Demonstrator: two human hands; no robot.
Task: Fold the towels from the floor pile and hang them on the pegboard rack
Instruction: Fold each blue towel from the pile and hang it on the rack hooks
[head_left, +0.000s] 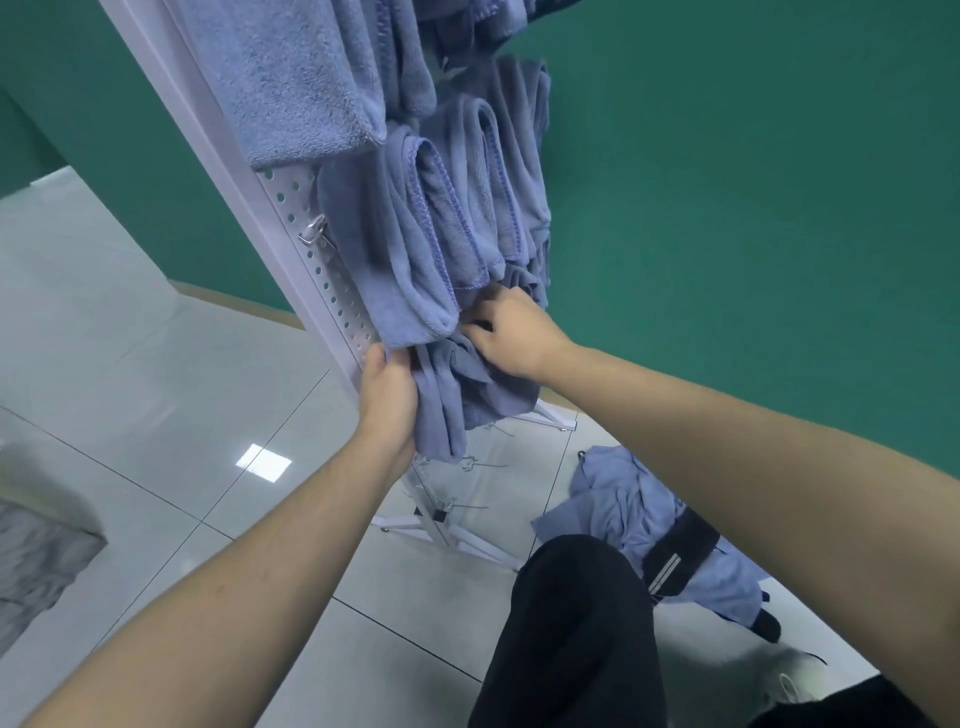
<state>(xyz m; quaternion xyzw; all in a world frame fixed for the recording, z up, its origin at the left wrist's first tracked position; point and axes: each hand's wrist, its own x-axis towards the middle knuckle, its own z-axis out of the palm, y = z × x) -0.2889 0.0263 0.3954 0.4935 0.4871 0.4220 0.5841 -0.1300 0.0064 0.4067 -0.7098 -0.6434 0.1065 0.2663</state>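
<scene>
My left hand (387, 389) grips the folded blue towel (441, 410) against the pegboard rack (332, 291); right hand (511, 332) pinches its top fold. Floor pile (623, 499) at four o'clock.

Both bare forearms reach forward and upward from the lower corners of the view. The left hand (388, 387) is turned edge-on, back toward the camera, fingers curled in a grip — thumb uppermost. The right hand (511, 332) lies higher and just beside it, back facing up, wrist bent slightly, fingers curled inward and pinching. A dark-trousered knee (576, 587) is raised below the right forearm.
</scene>
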